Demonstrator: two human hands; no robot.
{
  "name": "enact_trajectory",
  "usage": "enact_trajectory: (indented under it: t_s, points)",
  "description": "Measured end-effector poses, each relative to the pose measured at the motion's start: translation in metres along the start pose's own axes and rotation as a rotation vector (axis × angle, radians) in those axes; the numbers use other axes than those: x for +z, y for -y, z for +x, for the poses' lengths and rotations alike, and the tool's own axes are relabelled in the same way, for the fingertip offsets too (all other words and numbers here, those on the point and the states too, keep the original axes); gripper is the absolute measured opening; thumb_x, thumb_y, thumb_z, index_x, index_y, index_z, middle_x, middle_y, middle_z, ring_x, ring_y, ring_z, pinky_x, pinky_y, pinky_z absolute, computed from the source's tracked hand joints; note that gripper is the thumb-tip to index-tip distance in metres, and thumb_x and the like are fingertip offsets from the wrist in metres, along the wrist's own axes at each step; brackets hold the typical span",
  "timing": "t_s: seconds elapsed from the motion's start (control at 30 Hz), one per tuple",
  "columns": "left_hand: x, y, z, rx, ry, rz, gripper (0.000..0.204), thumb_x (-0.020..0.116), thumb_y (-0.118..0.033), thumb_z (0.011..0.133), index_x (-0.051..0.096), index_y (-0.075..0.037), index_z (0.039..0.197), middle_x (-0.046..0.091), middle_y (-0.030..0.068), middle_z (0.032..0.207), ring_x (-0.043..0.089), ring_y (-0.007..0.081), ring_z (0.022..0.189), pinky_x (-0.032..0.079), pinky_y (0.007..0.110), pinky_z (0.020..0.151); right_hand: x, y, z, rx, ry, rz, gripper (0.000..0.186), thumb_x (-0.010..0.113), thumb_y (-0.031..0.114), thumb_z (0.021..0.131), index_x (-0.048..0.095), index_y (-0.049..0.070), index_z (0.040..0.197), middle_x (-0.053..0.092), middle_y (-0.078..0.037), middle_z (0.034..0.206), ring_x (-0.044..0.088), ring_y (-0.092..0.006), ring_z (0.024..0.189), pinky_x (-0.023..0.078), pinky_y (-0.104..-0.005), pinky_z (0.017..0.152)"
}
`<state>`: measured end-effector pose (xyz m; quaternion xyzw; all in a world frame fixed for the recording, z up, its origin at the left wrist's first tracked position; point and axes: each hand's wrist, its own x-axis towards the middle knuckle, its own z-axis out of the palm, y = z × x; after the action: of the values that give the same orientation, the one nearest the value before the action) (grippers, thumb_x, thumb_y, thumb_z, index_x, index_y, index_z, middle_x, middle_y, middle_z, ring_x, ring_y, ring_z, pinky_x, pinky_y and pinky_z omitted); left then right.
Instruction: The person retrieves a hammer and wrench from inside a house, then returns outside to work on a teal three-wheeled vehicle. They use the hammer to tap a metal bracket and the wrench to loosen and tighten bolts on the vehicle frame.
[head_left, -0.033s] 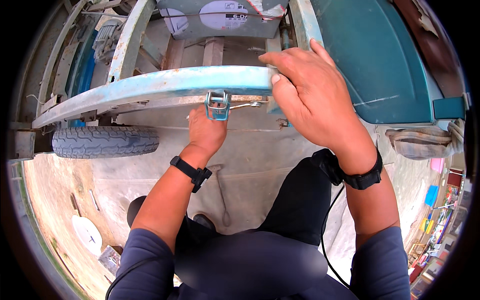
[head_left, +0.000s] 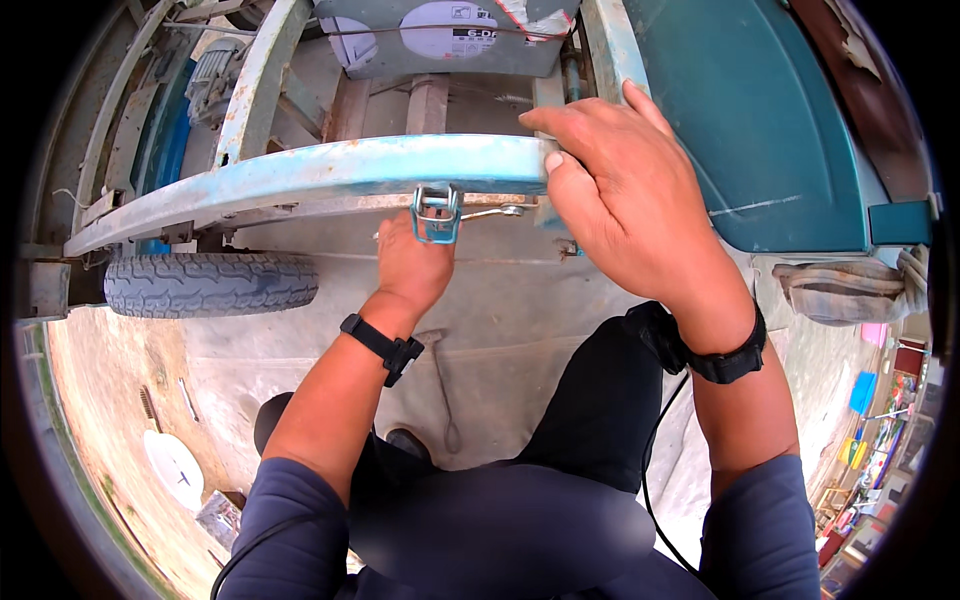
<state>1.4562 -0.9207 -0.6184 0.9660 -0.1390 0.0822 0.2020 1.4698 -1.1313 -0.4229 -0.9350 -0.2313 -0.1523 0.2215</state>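
Observation:
My left hand (head_left: 415,258) is closed around a wrench (head_left: 488,214) below the light-blue metal frame bar (head_left: 370,160). The wrench's ring end shows to the right of the hand; its other end and my fingertips are mostly hidden. A blue metal latch bracket (head_left: 437,215) hangs from the bar in front of my knuckles. On the bar's right corner lies my right hand (head_left: 630,190), its fingers spread and holding nothing loose. The thumb touches the bar's near side.
A rubber tyre (head_left: 212,285) sits under the frame at left, a motor (head_left: 213,80) farther back. Behind the bar is a grey box (head_left: 440,55). A dark-green panel (head_left: 760,130) stands at right. A hammer (head_left: 442,385) lies on the floor near my foot.

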Motion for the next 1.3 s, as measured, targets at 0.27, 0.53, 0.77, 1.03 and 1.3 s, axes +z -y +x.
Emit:
enact_trajectory:
  t_s: [0.27, 0.53, 0.77, 1.03, 1.3]
  points:
    - [0.007, 0.003, 0.0, 0.006, -0.007, -0.006, 0.013, 0.068, -0.022, 0.09, 0.067, -0.01, 0.096, 0.067, 0.0108, 0.09, 0.062, 0.0337, 0.087, 0.042, 0.047, 0.071, 0.0, 0.0, 0.0, -0.017, -0.024, 0.029, 0.025, 0.056, 0.018, 0.087, 0.069, 0.004, 0.104, 0.066, -0.011, 0.091, 0.064, -0.0346, 0.095, 0.039, -0.0575, 0.107]
    - [0.042, 0.017, -0.007, 0.021, -0.049, -0.148, 0.019, 0.067, -0.021, 0.094, 0.063, -0.003, 0.094, 0.067, 0.0197, 0.085, 0.064, 0.0412, 0.084, 0.049, 0.048, 0.073, -0.006, 0.0, 0.001, -0.018, 0.065, -0.011, 0.03, 0.051, 0.016, 0.092, 0.065, 0.006, 0.117, 0.065, -0.011, 0.099, 0.063, -0.0338, 0.097, 0.033, -0.0595, 0.112]
    - [0.076, 0.036, -0.011, 0.038, 0.054, -0.382, 0.018, 0.062, -0.023, 0.098, 0.062, -0.006, 0.095, 0.064, 0.0156, 0.09, 0.061, 0.0391, 0.084, 0.048, 0.051, 0.07, 0.003, 0.004, 0.0, 0.022, -0.013, 0.011, 0.028, 0.053, 0.023, 0.089, 0.071, 0.004, 0.099, 0.066, -0.013, 0.087, 0.064, -0.0349, 0.089, 0.038, -0.054, 0.109]
    - [0.036, 0.033, 0.009, 0.014, 0.402, -0.399, 0.02, 0.057, -0.02, 0.101, 0.059, -0.001, 0.095, 0.067, 0.0176, 0.084, 0.066, 0.0353, 0.077, 0.051, 0.044, 0.069, 0.003, -0.003, -0.003, -0.003, -0.059, -0.035, 0.032, 0.049, 0.023, 0.089, 0.072, 0.004, 0.1, 0.069, -0.015, 0.092, 0.064, -0.0337, 0.096, 0.034, -0.0515, 0.115]
    - [0.037, 0.033, 0.002, 0.048, 0.398, -0.309, 0.012, 0.058, -0.015, 0.099, 0.061, -0.004, 0.1, 0.069, 0.0167, 0.091, 0.065, 0.0378, 0.086, 0.051, 0.045, 0.075, 0.008, -0.003, -0.004, 0.007, -0.057, -0.049, 0.036, 0.048, 0.025, 0.089, 0.073, 0.004, 0.104, 0.07, -0.015, 0.095, 0.064, -0.0338, 0.099, 0.035, -0.0511, 0.114]
